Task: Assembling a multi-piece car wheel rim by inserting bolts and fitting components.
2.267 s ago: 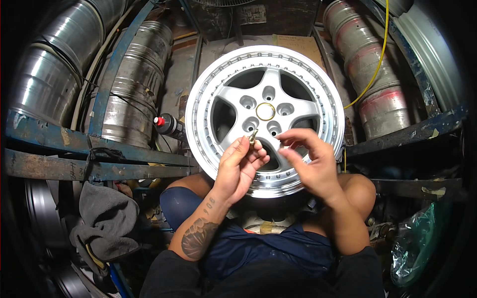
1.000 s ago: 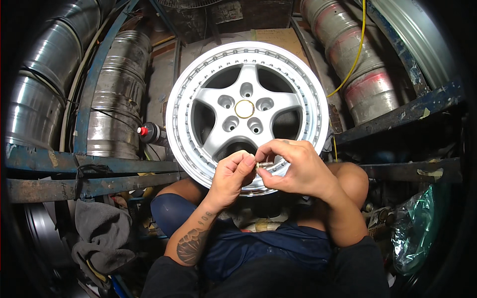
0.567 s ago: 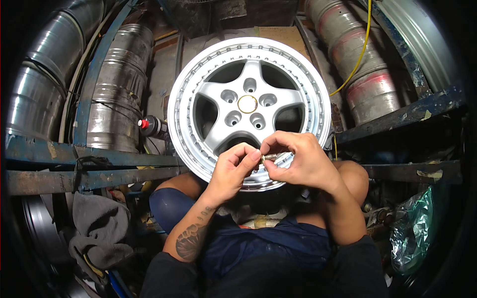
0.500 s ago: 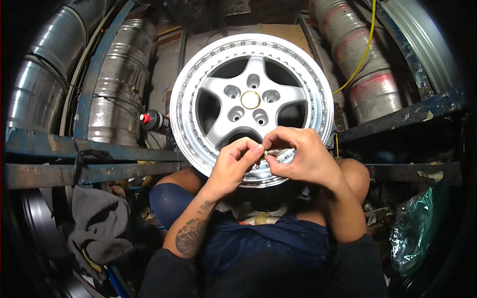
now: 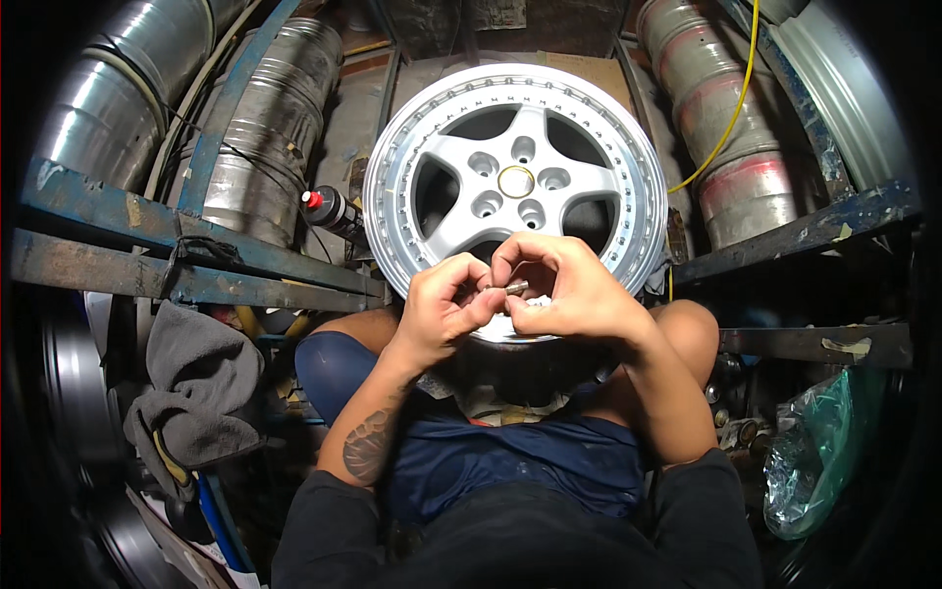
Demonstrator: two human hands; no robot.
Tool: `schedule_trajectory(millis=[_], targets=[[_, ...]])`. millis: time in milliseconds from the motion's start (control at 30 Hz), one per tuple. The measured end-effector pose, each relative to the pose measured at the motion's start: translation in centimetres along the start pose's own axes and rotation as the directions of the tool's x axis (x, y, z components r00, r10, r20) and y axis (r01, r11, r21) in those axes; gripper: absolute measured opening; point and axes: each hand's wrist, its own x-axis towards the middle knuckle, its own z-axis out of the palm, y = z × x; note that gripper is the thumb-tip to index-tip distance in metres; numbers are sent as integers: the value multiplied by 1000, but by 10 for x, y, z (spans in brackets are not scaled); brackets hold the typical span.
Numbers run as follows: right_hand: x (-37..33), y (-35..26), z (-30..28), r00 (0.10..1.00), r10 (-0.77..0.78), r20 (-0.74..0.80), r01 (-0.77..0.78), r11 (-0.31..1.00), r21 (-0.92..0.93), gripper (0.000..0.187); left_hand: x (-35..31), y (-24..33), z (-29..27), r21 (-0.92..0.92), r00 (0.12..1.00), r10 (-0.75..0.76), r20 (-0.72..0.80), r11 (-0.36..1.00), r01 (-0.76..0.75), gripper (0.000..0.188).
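Observation:
A silver five-spoke wheel rim (image 5: 500,201) lies face up in front of me, with a gold-edged ring at its hub and small bolts around its outer lip. Over its near edge my left hand (image 5: 444,309) and my right hand (image 5: 579,294) meet, fingertips almost touching. Between them is a small silver metal cylinder (image 5: 517,288), perhaps a bolt or fitting. Thumb and fingers of the right hand pinch it; the left fingers are closed at its left end, where something small and dark is mostly hidden. Curled fingers cover the rest.
Blue metal rails (image 5: 294,250) run along both sides, with stacked silver wheel barrels (image 5: 260,137) behind. A dark bottle with a red cap (image 5: 334,210) stands left of the rim. A grey cloth (image 5: 201,383) hangs at left; a green plastic bag (image 5: 819,452) is at right. A yellow cable (image 5: 738,113) hangs at right.
Both hands have risen slightly and drawn back from the lower lip, fingertips still together around the small metal piece. The view has shifted, so the rim appears farther right.

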Motion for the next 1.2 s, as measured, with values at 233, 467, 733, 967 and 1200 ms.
schedule_trajectory(millis=[233,467,733,967,1200], targets=[[9,14,16,1000,-19,0,18,991,135,25,-11,3,0,362,934,316,-166,901,-240,34],[4,7,4,989,-138,-50,145,965,220,18,-32,-12,-4,112,919,130,-372,989,-95,32],[-3,14,-6,945,-301,-128,203,845,-495,15,-63,-10,-4,-628,947,-216,-238,778,19,32],[-11,20,-6,929,-350,-118,175,699,-693,16,-145,-50,33,-877,832,-554,29,385,288,24],[0,30,4,962,-270,-47,152,666,-730,19,-140,-139,90,-960,572,-789,-225,281,10,12]])
